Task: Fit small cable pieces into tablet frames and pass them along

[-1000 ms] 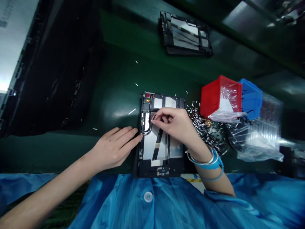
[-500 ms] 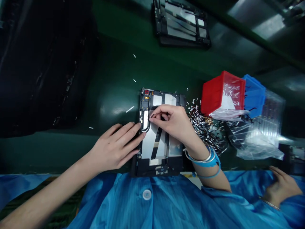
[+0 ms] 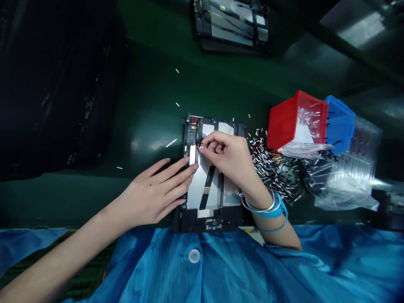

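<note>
Open tablet chassis (image 3: 208,221) on a green workbench (image 3: 151,109), left hand (image 3: 151,189) with fingers (image 3: 186,172) spread flat on its edge, right hand (image 3: 227,155) pinching a thin black wire (image 3: 199,144) above it, red bin (image 3: 295,122) beside, no readable print

The table (image 3: 151,105) had a glossy dark green top. A black tablet frame (image 3: 205,223) lay near its front edge, with a second frame (image 3: 232,25) well beyond it. Right of the first frame spread a heap of small white and black strips (image 3: 271,172), just beside a red bin (image 3: 282,122) holding more strips. A blue bin (image 3: 339,122) stood next to it, and a clear plastic bag (image 3: 344,189) lay crumpled against both. A few loose white strips (image 3: 171,143) lay apart, left of the frame.
</note>
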A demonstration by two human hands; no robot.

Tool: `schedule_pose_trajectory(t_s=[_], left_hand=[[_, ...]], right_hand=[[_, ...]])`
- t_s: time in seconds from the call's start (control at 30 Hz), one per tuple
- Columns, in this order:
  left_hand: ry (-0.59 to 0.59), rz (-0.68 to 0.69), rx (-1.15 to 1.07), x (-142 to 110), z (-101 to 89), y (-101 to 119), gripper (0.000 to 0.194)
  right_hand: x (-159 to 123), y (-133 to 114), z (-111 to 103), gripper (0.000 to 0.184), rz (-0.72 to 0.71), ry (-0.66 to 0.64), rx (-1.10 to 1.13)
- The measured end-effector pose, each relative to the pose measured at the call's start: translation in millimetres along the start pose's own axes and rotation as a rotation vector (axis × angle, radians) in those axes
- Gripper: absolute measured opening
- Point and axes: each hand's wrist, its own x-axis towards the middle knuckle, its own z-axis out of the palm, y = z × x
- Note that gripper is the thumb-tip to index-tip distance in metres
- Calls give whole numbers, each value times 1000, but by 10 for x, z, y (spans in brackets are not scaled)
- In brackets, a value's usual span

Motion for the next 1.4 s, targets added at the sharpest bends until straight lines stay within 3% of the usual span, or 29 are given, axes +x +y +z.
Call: schedule_pose_trajectory(t_s=[0.43, 0.57, 0.7, 0.8, 0.87, 0.97, 1.1, 1.17, 1.23, 1.33, 1.4], left_hand=[[16, 1, -39, 36, -1, 13, 38], [44, -17, 29, 219, -9, -29, 40], [116, -158, -46, 327, -50, -75, 36], [240, -353, -229, 176, -47, 39, 43], [298, -535, -248, 12, 10, 228, 50], [260, -689, -296, -175, 133, 593, 54], [282, -857, -674, -184, 105, 832, 64], [373, -970, -909, -78, -36, 748, 65], [472, -1031, -1094, 123, -211, 556, 69], [581, -992, -1224, 641, -407, 138, 75], [648, -894, -1260, 1120, -443, -187, 76]], right_hand=[[32, -5, 27, 6, -7, 4, -2], [-54, -11, -23, 1, -50, 150, -105], [-361, 91, -228, 9, -24, 360, -202], [-689, 274, -341, 20, 72, 406, -340], [-882, 388, -332, 30, 161, 322, -439], [-1048, 456, -240, 47, 284, 164, -472], [-997, 398, -176, 57, 289, 59, -197], [-900, 377, -190, 57, 237, 33, 49], [-804, 388, -212, 53, 179, 117, 298], [-729, 454, -234, 42, 75, 423, 554], [-741, 501, -237, 38, 5, 599, 572]])
